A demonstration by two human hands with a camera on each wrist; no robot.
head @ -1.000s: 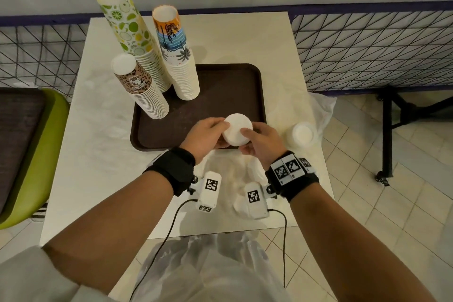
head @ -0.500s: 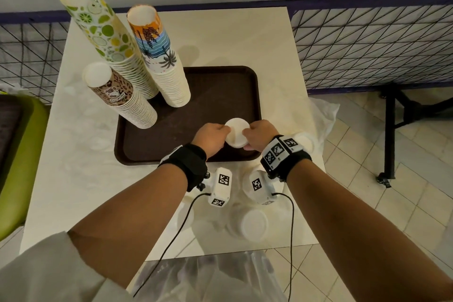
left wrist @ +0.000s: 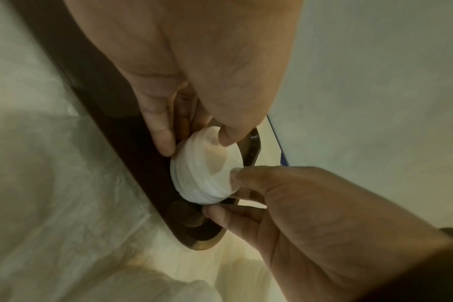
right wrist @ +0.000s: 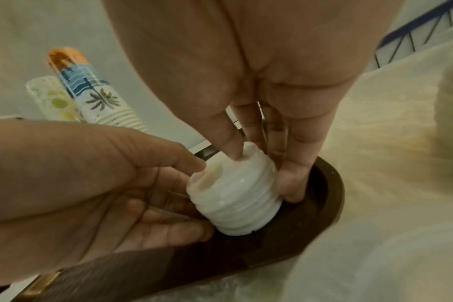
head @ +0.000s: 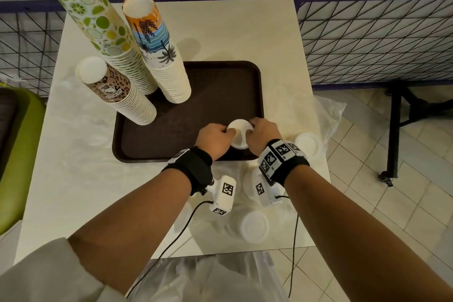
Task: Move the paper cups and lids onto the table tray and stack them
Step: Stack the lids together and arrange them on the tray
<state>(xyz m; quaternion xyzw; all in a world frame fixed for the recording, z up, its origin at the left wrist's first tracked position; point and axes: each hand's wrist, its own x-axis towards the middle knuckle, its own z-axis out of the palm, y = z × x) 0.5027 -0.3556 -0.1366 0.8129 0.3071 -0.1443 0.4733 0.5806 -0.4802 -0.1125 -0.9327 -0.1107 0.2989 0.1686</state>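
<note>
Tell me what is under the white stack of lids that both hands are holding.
The lid stack stands on the brown tray, near its front right corner. The left hand and right hand grip its sides. Whether anything lies beneath it is hidden.

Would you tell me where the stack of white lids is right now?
In the head view, the stack of white lids stands at the brown tray's near right corner, between both hands.

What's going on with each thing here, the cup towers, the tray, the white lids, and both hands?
lime cup stack: upright, on tray.
palm cup stack: upright, on tray.
leopard cup stack: upright, on tray.
tray: flat on table.
lid stack: resting on tray, held from both sides.
left hand: grips lid stack.
right hand: grips lid stack.
loose lids: off tray, on plastic.
</note>
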